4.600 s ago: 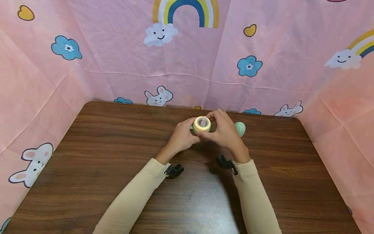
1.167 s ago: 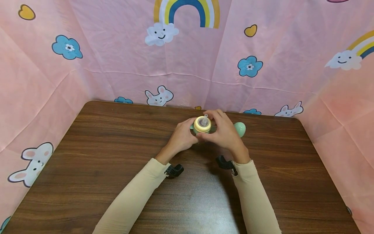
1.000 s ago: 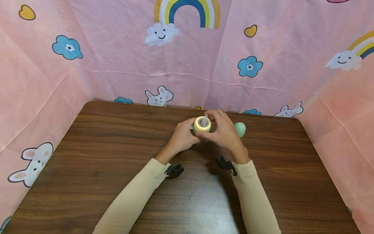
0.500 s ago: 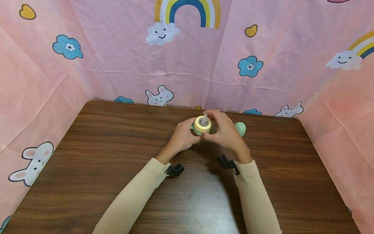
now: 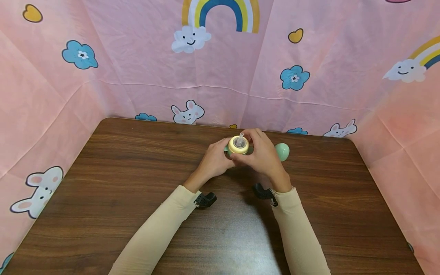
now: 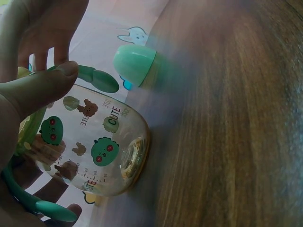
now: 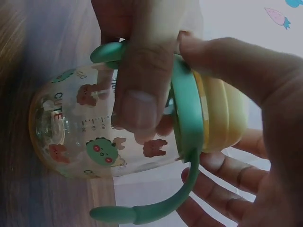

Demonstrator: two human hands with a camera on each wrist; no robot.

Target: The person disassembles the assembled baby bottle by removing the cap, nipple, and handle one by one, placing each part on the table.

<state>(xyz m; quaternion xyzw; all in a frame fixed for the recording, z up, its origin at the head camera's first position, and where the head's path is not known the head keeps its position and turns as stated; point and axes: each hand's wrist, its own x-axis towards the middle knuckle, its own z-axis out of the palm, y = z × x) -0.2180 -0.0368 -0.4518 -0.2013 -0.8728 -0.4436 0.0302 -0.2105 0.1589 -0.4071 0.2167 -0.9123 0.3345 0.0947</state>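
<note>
Extending from the near edge of the head view, the left sleeve [image 5: 156, 231] and the right sleeve [image 5: 302, 229], both cream, are seen above a dark wood-grained table [image 5: 120, 172]. At the cuffs, a black left mount [image 5: 205, 200] and a black right mount [image 5: 264, 191] are worn.

Farther out, the clear bottle [image 6: 102, 142] is held between the 2 hands near the table's far edge, roughly upright; whether its base is resting on the wood cannot be told. By the left hand [image 5: 215, 157], the bottle is gripped below its collar, the thumb being laid across the body. By the right hand [image 5: 262, 156], the yellow collar [image 7: 227, 116] is gripped, with the thumb and the curled fingers placed on opposite sides. Above the collar, a transparent spout [image 5: 241, 138] is exposed. A green ring [image 7: 187, 104] with 2 curved green handles [image 7: 161, 208] is fitted around the bottle's neck, and the body is printed with green and brown figures and the word CUTE.

To the right of the right hand, a green domed cover [image 5: 282, 152] is set on the table, apart from the bottle.

Behind everything, a pink cloth [image 5: 223, 65] is hung, printed with 2 rainbows [image 5: 220, 3] and 3 white rabbits [image 5: 189, 114].
</note>
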